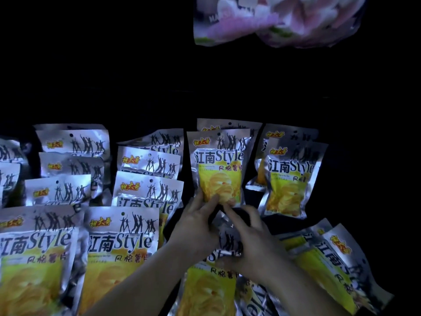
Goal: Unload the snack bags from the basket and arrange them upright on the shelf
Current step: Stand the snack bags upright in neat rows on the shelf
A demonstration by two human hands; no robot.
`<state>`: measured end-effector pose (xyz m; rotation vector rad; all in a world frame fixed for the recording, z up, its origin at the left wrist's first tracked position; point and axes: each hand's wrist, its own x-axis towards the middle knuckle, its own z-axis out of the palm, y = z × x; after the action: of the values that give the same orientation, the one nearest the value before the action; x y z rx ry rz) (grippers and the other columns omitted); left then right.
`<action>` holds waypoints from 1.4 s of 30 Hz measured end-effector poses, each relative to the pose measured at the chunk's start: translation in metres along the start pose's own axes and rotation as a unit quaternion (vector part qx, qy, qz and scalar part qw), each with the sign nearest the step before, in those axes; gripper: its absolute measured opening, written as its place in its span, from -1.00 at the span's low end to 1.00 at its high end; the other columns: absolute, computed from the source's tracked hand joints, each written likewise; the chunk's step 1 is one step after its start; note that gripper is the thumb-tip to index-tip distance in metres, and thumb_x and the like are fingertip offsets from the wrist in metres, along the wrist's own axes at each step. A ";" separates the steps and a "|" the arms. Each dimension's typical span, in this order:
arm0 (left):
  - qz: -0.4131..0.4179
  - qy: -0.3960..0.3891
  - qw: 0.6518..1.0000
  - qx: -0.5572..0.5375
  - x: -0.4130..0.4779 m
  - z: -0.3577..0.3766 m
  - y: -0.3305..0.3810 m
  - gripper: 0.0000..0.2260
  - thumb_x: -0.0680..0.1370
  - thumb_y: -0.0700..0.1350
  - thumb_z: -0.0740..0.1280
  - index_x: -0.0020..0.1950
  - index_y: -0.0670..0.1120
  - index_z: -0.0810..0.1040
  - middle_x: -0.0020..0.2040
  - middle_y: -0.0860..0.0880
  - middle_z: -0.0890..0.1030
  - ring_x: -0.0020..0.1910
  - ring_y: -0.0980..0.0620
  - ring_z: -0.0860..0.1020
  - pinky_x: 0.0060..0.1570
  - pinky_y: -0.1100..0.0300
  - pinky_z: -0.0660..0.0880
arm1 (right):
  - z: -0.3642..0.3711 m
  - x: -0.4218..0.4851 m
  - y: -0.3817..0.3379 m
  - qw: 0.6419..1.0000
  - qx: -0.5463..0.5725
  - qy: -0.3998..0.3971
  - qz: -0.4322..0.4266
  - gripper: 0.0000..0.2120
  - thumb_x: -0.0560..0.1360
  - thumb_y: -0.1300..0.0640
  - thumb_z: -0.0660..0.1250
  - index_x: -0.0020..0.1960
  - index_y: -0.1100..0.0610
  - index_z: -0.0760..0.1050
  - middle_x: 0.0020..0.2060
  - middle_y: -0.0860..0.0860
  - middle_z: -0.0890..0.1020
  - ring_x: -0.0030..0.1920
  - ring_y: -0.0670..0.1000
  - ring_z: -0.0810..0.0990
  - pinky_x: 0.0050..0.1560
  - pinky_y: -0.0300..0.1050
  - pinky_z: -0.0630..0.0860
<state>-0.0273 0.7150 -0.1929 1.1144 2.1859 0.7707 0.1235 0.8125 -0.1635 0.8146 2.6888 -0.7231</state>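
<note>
Watching the feed from my end and it's really dark, so bear with me. The biggest things in view are the two front snack bags and at lower left, silver on top, yellow below, standing face-on. Behind them are more rows of the same bags, upright and overlapping each other toward the back.

At lower right there's a loose pile of bags, lying tilted and on top of one another. A pink bag shows at the top edge and is blurry.

Near the middle, the upright bag stands on the dark surface, with another standing bag just beside it on the right.

The left hand has its fingers curled around that upright bag's lower left corner, gripping it. The right hand has one fingertip touching the same bag's bottom edge. The rest of its fingers bend over a lying bag between the hands, and I can't tell if they're actually holding it.
</note>
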 end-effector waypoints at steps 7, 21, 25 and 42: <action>0.046 0.013 0.995 -0.082 0.004 -0.007 -0.008 -0.33 0.54 -0.28 0.24 0.57 0.23 0.27 0.64 0.21 -0.06 0.59 0.08 0.21 0.37 -0.02 0.48 | 0.004 0.001 0.001 1.000 0.011 -0.022 0.013 0.11 0.37 -0.37 0.46 0.47 -0.48 -0.40 0.55 -0.32 -0.36 0.62 0.00 0.06 0.25 0.14 0.55; 0.059 0.047 0.995 -0.067 -0.013 -0.006 -0.003 -0.43 0.58 -0.30 0.23 0.54 0.12 0.37 0.62 0.14 0.19 0.50 0.33 0.24 0.37 0.15 0.46 | 0.007 -0.002 0.000 0.999 0.030 0.004 0.038 0.13 0.34 -0.38 0.47 0.54 -0.39 -0.34 0.58 -0.24 -0.34 0.60 0.05 0.17 0.23 0.09 0.56; 0.015 0.063 0.998 -0.018 -0.039 0.000 -0.008 -0.43 0.56 -0.13 0.33 0.56 0.10 0.32 0.44 0.05 0.45 0.34 0.01 0.51 0.19 0.10 0.56 | 0.010 -0.004 0.001 0.999 0.015 0.014 0.032 0.06 0.37 -0.44 0.39 0.58 -0.33 -0.28 0.64 -0.17 -0.11 0.59 0.06 0.17 0.33 0.13 0.49; -0.091 0.007 0.995 0.035 -0.057 0.005 -0.005 -0.22 0.45 0.06 0.50 0.59 0.14 0.19 0.43 0.01 0.39 0.26 -0.05 0.52 0.08 0.18 0.51 | 0.013 -0.048 0.019 0.986 0.074 0.149 0.029 -0.31 0.53 -0.27 0.35 0.58 -0.26 0.15 0.57 -0.24 0.09 0.59 -0.04 0.12 0.46 0.09 0.36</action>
<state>0.0023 0.6658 -0.1870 0.9291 2.3044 0.6283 0.1745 0.7976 -0.1651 1.1126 2.8821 -0.8572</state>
